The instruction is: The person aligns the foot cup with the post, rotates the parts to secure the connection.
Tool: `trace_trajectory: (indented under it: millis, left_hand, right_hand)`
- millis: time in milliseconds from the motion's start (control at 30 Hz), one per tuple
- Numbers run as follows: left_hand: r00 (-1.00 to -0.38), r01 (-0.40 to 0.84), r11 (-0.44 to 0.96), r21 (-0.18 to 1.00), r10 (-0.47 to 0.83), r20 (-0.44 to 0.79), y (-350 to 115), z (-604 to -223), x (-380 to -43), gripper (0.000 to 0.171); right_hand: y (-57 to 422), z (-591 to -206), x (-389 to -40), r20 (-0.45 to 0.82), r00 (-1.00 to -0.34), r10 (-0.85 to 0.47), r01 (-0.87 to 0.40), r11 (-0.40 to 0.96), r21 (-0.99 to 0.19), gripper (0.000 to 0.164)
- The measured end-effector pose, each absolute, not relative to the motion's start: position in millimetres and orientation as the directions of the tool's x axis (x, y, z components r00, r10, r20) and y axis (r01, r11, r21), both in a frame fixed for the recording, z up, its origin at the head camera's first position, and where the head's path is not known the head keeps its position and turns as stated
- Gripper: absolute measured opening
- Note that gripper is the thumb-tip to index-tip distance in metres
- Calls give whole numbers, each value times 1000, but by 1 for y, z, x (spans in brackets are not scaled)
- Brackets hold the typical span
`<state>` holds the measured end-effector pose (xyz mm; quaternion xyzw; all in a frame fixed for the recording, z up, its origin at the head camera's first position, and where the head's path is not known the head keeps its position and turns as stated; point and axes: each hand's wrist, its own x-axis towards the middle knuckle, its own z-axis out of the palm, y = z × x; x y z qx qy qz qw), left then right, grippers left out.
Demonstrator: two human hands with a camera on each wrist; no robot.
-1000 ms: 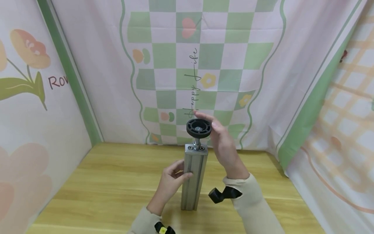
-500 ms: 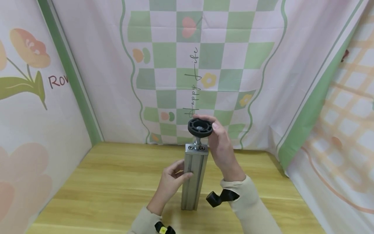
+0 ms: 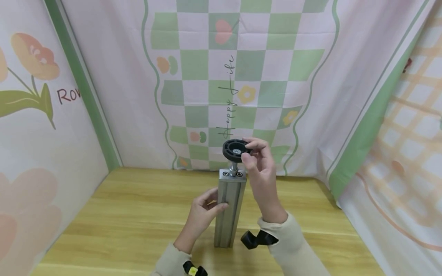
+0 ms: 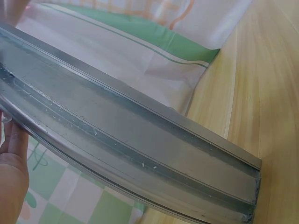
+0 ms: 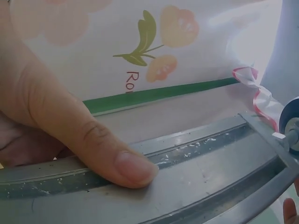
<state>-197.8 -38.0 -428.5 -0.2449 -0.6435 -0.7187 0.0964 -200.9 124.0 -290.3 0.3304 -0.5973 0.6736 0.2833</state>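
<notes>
A grey grooved aluminium profile [image 3: 228,214] stands upright on the wooden table. A metal end plate [image 3: 232,174] with two bolts caps its top. Out of the plate rises a threaded stem with a black round levelling foot [image 3: 233,147]. My left hand [image 3: 202,214] grips the profile from the left at mid-height. Its thumb [image 5: 135,168] lies along the front face in the right wrist view, with the other fingers behind. My right hand [image 3: 260,168] pinches the right rim of the foot between thumb and fingers. In the left wrist view, the profile [image 4: 131,126] meets the tabletop.
The wooden table [image 3: 138,214] stretches out on both sides. Behind it hangs a green and white checkered curtain [image 3: 193,65]; a floral curtain [image 3: 31,153] hangs at left and another patterned one [image 3: 407,172] at right. Pale shavings [image 5: 191,149] cling in the profile's groove.
My right hand has drawn toward me around the foot's rim; its extended fingers have curled into a pinch. The foot has shifted very slightly right. My left hand and the profile have stayed put.
</notes>
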Motion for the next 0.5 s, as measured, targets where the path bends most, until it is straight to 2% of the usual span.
trace_trajectory:
  millis: [233, 500]
  left_hand:
    - [-862, 450, -149, 881, 185, 472, -39, -429, -198, 42]
    - [-858, 449, -173, 876, 188, 477, -38, -428, -198, 41]
  right_hand:
    - [115, -289, -198, 871, -484, 84, -868, 83, -490, 37]
    - [109, -292, -201, 903, -408, 137, -896, 130, -425, 65]
